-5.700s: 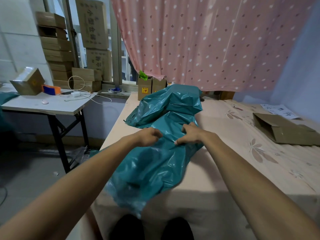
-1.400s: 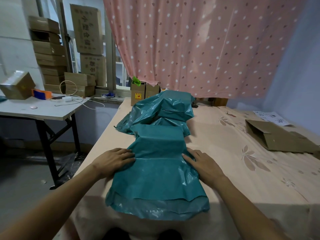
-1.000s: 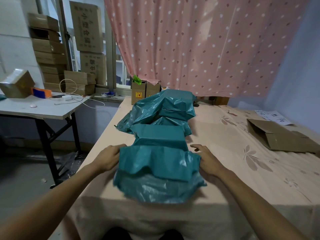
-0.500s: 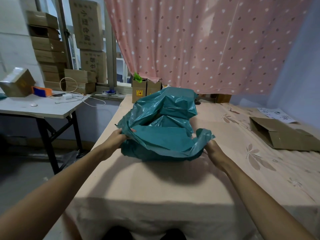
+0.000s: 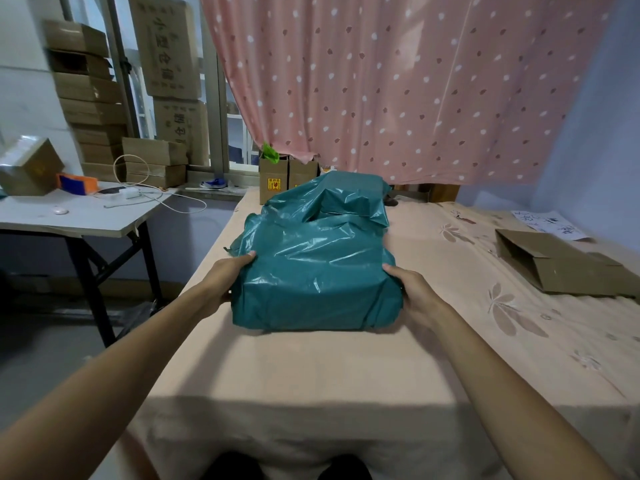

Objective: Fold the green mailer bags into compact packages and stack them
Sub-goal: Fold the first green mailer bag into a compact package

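Observation:
A green mailer bag, folded into a boxy package, lies on the peach bedsheet in the middle of the view. My left hand grips its left side and my right hand grips its right side, thumbs on top. Directly behind it, touching, sits a rumpled heap of more green mailer bags. The fingers under the package are hidden.
A flattened brown paper bag and a printed sheet lie at the right. Two small cartons stand behind the heap under a pink dotted curtain. A white folding table with cables stands left; cardboard boxes are stacked by the window.
The long flat bag near the bed's front edge was folded over on itself and pushed back against the heap. Both hands moved from its lower edge to the sides of the compact package.

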